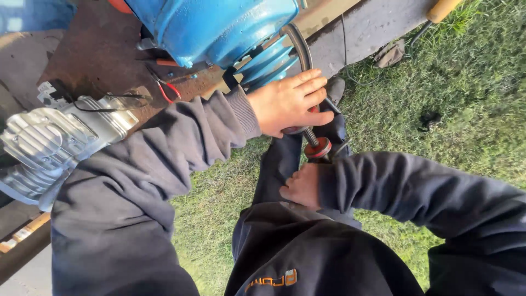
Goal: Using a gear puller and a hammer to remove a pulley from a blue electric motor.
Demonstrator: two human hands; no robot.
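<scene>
Here, left hand [289, 103] wrapped round the puller frame [298, 46] at the blue pulley [268, 60]; threaded screw [312, 137] running down-right toward right hand [301, 187], grip hidden.

We're looking steeply down from the head camera, close over both arms, blue machine [213, 27] at the top edge, grass [455, 98] filling the right side below us.
</scene>
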